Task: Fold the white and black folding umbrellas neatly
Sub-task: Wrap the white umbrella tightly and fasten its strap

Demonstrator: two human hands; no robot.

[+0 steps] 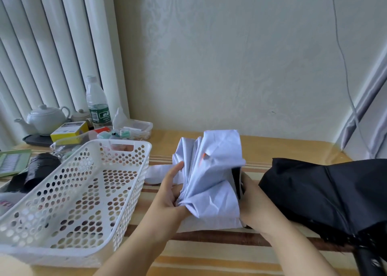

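The white folding umbrella [213,171] stands bunched in the middle of the striped table, its cloth loose and creased, with a dark lining showing on its right side. My left hand [170,194] grips the gathered folds on its left side. My right hand [254,204] holds its right side, fingers hidden behind the cloth. A white strap [155,172] trails out to the left. The black folding umbrella [326,194] lies loosely collapsed at the right, its handle end [368,259] toward the near right corner.
A white perforated basket [69,194] sits at the left with nothing in it. Behind it are a teapot [45,118], a water bottle [97,104], a yellow box [69,130], a clear container [136,129] and black items [37,171]. The wall stands close behind the table.
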